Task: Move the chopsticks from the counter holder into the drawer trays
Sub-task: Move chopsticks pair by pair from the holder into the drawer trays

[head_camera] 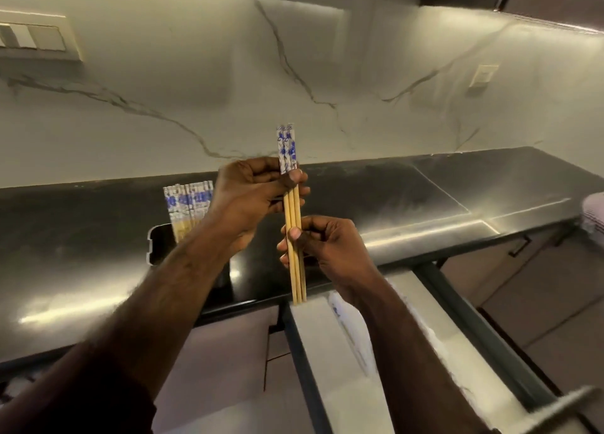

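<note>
While both hands closed on one upright bundle of chopsticks (292, 211), the left hand (251, 201) pinched it near the patterned tops and the right hand (322, 242) gripped lower down. Its tips hung over the open drawer's (434, 306) back edge. More chopsticks stood in the holder (158, 245) near the counter's (425, 198) front edge.

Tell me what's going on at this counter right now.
A person holds a small bundle of chopsticks upright in both hands: the left hand grips near the blue-patterned tops, the right hand lower on the plain wood. Their tips hang just above the open drawer, not yet laid in. More chopsticks stand in the holder on the dark counter.
</note>
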`<state>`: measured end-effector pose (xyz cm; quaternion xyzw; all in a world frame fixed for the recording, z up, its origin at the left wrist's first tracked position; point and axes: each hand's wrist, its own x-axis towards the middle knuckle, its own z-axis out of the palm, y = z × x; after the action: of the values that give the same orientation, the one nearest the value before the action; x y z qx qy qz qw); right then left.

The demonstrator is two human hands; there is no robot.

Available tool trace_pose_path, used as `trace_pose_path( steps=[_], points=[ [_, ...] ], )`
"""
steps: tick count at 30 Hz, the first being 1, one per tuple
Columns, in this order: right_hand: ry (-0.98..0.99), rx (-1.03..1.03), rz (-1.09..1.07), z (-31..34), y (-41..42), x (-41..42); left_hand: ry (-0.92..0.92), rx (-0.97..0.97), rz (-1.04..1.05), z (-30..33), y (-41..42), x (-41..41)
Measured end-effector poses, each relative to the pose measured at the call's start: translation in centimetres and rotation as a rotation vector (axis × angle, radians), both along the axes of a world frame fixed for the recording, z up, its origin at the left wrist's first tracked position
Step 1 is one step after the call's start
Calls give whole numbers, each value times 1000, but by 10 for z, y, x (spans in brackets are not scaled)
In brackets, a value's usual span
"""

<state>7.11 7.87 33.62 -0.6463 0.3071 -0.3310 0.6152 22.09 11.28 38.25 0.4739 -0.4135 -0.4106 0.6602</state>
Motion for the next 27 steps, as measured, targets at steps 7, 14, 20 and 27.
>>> trace_pose_path(
  steps=[7,14,20,27],
  points=[
    [87,32,-61,-18,0,-134,-14,44,23,-23,-5,-138],
    [257,139,-125,-60,-23,-224,-49,193,50,-75,-33,-232],
    [400,187,-149,-117,-60,-237,-149,358,47,-136,-65,-249],
    [513,403,-89,-180,-98,-234,-171,595,-6,-223,-111,-240]
  ],
)
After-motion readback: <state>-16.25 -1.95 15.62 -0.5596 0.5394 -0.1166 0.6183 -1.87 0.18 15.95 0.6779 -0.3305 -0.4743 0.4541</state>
